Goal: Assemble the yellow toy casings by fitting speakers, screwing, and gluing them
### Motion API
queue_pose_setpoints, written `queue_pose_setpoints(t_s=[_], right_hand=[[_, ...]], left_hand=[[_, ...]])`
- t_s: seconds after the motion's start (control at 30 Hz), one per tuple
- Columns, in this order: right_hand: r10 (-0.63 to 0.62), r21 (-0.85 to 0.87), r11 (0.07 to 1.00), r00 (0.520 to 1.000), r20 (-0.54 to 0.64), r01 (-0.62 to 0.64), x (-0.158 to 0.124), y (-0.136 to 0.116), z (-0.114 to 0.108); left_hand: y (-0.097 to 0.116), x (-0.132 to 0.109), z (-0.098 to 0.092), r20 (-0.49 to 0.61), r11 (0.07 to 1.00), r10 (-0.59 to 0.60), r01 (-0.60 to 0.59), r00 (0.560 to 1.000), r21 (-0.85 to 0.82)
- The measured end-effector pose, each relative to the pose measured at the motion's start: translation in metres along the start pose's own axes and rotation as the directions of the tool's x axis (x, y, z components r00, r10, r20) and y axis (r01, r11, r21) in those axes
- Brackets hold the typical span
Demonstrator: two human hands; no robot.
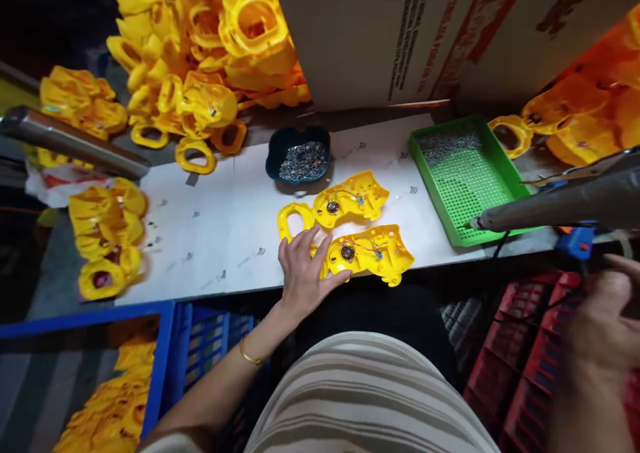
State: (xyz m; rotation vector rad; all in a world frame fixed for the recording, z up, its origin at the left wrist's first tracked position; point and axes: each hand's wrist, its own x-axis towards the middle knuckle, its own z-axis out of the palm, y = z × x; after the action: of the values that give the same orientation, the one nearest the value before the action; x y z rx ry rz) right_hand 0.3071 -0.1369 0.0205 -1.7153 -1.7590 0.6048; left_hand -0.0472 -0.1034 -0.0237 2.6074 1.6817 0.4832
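Two yellow plastic shell halves lie side by side on the white board, the far shell [377, 196] and the near shell [397, 256]. Each has a round metal part and thin wires inside. My left hand [305, 270] grips the left end of the near shell, thumb along its front edge and fingers over its top. At the far right my right hand [603, 320] is blurred and its fingers are hard to make out. Above it hangs a dark power screwdriver [560, 196], its tip over the green tray [435, 193]; I see no contact between hand and tool.
A dark bowl [273, 156] of small screws stands behind the shells. More yellow shells [200, 53] are heaped at the back left, with others [105, 226] on the left. A cardboard box [360, 40] stands behind. Blue crate [167, 360] and red crates [520, 346] flank my lap.
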Motion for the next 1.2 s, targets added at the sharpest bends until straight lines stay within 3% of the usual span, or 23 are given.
queue_pose_setpoints(t_s=[0.23, 0.33, 0.4, 0.53, 0.63, 0.73, 0.93, 1.2], right_hand=[[-0.284, -0.094, 0.954, 0.959, 0.026, 0.285, 0.027, -0.089, 0.074], [-0.413, -0.179, 0.891, 0.909, 0.059, 0.416, 0.037, -0.106, 0.098], [-0.475, -0.242, 0.834, 0.869, 0.142, 0.495, 0.043, -0.113, 0.113], [-0.498, -0.348, 0.743, 0.819, 0.285, 0.572, 0.053, -0.121, 0.134], [-0.5, -0.372, 0.712, 0.802, 0.326, 0.595, 0.056, -0.123, 0.138], [-0.489, -0.33, 0.736, 0.801, 0.346, 0.592, 0.057, -0.12, 0.127], [-0.391, -0.366, 0.829, 0.906, 0.163, 0.424, 0.048, -0.102, 0.099], [-0.391, -0.418, 0.806, 0.907, 0.156, 0.419, 0.046, -0.108, 0.117]], left_hand=[[0.003, -0.002, 0.002, -0.018, 0.999, -0.013, 0.012, 1.0, -0.03], [0.004, -0.003, 0.005, -0.052, 0.998, -0.023, 0.021, 0.998, -0.051], [0.005, -0.004, 0.007, -0.08, 0.997, -0.035, 0.029, 0.996, -0.074], [0.006, -0.005, 0.009, -0.074, 0.989, -0.069, 0.059, 0.995, -0.133], [0.006, -0.006, 0.009, -0.068, 0.984, -0.078, 0.066, 0.995, -0.164], [0.006, -0.006, 0.009, -0.074, 0.983, -0.083, 0.07, 0.994, -0.168], [0.006, -0.006, 0.009, -0.108, 0.984, -0.065, 0.045, 0.992, -0.172], [0.009, -0.008, 0.009, -0.191, 0.982, -0.075, 0.039, 0.979, -0.183]])
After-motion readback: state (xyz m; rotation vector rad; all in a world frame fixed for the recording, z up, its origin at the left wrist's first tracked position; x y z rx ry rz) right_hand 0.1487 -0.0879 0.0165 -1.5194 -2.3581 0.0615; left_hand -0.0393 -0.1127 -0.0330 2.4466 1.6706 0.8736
